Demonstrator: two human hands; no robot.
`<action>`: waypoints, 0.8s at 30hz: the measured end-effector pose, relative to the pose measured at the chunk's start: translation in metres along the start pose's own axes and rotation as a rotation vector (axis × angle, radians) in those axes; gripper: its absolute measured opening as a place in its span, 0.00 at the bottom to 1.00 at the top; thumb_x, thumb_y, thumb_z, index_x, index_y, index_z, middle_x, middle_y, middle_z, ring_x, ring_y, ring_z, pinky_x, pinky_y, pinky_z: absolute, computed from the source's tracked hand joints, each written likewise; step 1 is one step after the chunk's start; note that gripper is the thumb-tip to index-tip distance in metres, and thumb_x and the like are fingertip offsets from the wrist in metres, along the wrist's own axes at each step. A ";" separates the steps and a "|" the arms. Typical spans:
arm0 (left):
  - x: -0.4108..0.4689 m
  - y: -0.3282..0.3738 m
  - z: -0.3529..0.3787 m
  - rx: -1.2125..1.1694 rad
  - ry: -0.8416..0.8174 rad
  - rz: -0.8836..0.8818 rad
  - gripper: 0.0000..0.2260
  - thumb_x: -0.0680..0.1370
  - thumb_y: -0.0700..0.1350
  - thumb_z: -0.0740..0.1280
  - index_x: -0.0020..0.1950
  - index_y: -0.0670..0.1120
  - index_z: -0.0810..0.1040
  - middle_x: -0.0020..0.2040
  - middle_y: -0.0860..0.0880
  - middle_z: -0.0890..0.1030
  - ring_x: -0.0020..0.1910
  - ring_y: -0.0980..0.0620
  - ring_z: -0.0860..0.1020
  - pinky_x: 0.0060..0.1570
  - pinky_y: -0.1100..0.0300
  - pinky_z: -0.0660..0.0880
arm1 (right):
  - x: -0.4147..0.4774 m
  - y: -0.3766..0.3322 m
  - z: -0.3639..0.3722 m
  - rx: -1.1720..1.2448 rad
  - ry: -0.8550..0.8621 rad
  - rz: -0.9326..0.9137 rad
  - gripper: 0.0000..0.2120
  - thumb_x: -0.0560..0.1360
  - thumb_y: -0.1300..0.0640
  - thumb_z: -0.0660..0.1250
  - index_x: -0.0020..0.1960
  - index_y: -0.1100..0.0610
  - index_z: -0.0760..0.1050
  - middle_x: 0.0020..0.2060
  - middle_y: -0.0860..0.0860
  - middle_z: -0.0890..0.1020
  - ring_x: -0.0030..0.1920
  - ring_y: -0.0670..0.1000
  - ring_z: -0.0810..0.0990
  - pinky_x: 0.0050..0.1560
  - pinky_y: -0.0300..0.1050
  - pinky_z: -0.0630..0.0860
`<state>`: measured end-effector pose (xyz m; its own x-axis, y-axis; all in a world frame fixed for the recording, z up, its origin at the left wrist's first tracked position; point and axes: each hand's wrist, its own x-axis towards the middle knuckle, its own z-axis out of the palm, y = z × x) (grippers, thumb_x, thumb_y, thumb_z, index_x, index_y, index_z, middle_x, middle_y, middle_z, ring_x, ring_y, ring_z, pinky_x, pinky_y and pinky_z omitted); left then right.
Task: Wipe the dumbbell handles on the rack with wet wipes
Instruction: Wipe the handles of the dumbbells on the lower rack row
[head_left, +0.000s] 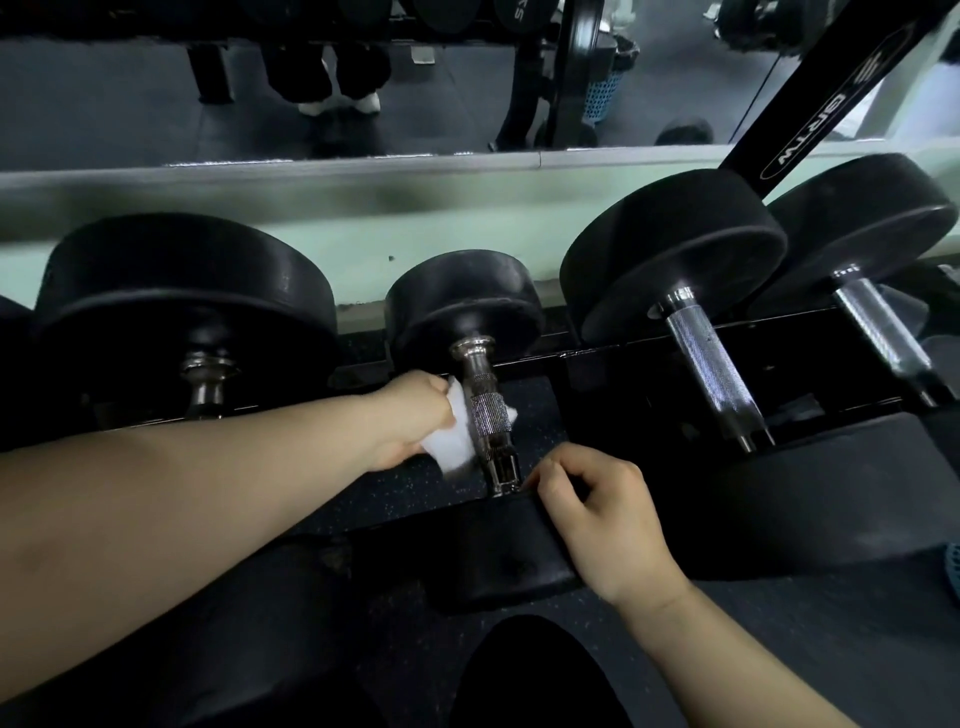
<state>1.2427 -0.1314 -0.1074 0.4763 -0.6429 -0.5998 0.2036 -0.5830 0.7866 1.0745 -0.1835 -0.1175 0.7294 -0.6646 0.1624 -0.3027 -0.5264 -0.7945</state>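
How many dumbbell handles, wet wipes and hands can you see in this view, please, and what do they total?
Dumbbell handles: 4
Wet wipes: 1
Hands: 2, left hand and right hand
Total: 7

Setting: gym, free-weights area. Evidence recorded: round-headed black dumbbells (670, 249) with knurled steel handles, laid side by side on a black rack (649, 348). Speckled rubber flooring (779, 623) is fitted. A wall mirror (130, 104) is mounted behind, in which a weight plate (587, 52) is reflected.
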 end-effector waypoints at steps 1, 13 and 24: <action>0.002 0.002 -0.001 -0.048 0.043 0.015 0.16 0.75 0.25 0.53 0.34 0.41 0.69 0.34 0.44 0.70 0.34 0.50 0.71 0.34 0.61 0.67 | 0.000 0.000 0.000 0.001 0.003 0.001 0.23 0.66 0.44 0.52 0.31 0.62 0.74 0.27 0.54 0.77 0.34 0.51 0.75 0.36 0.44 0.70; 0.001 0.003 -0.005 0.108 0.067 0.010 0.12 0.73 0.25 0.54 0.41 0.36 0.73 0.36 0.43 0.69 0.41 0.46 0.71 0.33 0.62 0.64 | -0.001 -0.001 -0.001 0.019 0.012 0.001 0.21 0.66 0.45 0.53 0.31 0.60 0.75 0.27 0.51 0.78 0.35 0.49 0.76 0.35 0.38 0.69; -0.020 0.013 -0.001 0.350 0.219 0.249 0.05 0.73 0.34 0.65 0.42 0.42 0.75 0.37 0.47 0.76 0.37 0.51 0.74 0.30 0.68 0.67 | 0.000 0.000 0.000 0.022 0.033 0.006 0.21 0.65 0.45 0.53 0.31 0.61 0.74 0.27 0.54 0.78 0.34 0.51 0.75 0.36 0.44 0.70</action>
<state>1.2361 -0.1257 -0.0848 0.6506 -0.6865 -0.3246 -0.2221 -0.5808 0.7832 1.0739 -0.1837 -0.1176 0.7066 -0.6853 0.1763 -0.2938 -0.5107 -0.8080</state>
